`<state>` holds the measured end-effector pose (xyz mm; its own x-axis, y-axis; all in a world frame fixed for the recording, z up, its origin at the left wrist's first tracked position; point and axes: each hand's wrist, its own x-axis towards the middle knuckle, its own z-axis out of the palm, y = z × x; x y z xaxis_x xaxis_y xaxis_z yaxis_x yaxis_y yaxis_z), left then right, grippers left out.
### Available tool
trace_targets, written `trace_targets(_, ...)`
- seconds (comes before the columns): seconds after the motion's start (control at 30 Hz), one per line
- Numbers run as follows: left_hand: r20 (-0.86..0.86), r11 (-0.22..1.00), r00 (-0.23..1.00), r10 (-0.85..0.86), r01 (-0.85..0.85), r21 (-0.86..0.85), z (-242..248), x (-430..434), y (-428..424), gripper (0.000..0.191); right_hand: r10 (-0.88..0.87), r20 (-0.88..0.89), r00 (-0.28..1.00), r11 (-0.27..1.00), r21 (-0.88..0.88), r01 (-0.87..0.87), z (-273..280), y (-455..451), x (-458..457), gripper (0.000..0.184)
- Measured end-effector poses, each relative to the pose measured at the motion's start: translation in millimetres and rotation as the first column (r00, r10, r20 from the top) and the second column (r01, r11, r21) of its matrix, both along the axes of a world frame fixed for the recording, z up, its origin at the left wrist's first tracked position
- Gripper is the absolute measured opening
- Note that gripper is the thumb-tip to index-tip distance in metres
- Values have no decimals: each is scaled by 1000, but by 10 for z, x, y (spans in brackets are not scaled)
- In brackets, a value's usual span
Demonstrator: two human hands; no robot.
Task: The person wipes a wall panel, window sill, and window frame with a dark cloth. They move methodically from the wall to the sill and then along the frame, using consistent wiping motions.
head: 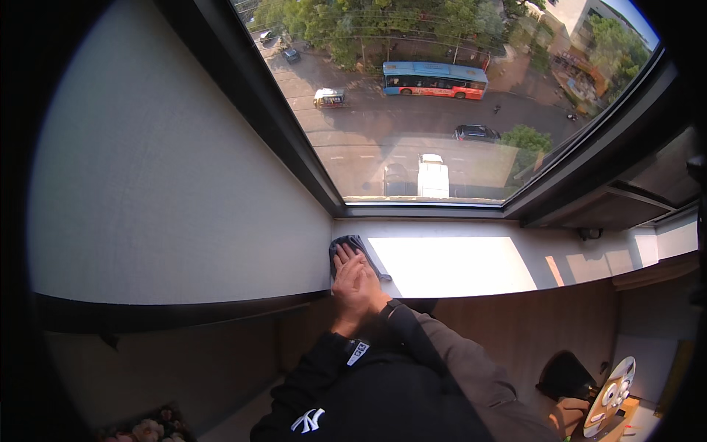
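A dark grey cloth [347,241] lies folded on the white windowsill [464,227], in the corner against the pale side wall [182,193]. My right hand [374,286], a dark band at its wrist, presses the cloth down with its fingers flat. Across its back rests my left hand [345,286], so the two hands overlap and part of the right is covered. The left palm and the cloth's underside are hidden. Bright sunlight falls on the sill just right of the cloth.
Beyond the sill stands a dark-framed window [425,211] above a street with a bus [435,81] and several other vehicles. A dark window handle [590,233] juts out at right. Lower right is a round reel-like object [610,395]; artificial-looking flowers [149,430] sit lower left.
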<state>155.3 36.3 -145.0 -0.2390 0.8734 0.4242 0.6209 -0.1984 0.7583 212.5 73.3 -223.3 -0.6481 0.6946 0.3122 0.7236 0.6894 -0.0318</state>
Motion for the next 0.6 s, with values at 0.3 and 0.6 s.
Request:
trace_targets(0.3, -37, 999, 999, -4, 2, -47, 129, 94, 42, 20, 45, -342, 938, 971, -206, -122, 113, 652, 225, 62)
trace_targets(0.6, 69, 966, 978, -198, 207, -155, -241, 399, 236, 27, -213, -262, 941, 948, -290, 134, 291, 494, 1276, 63)
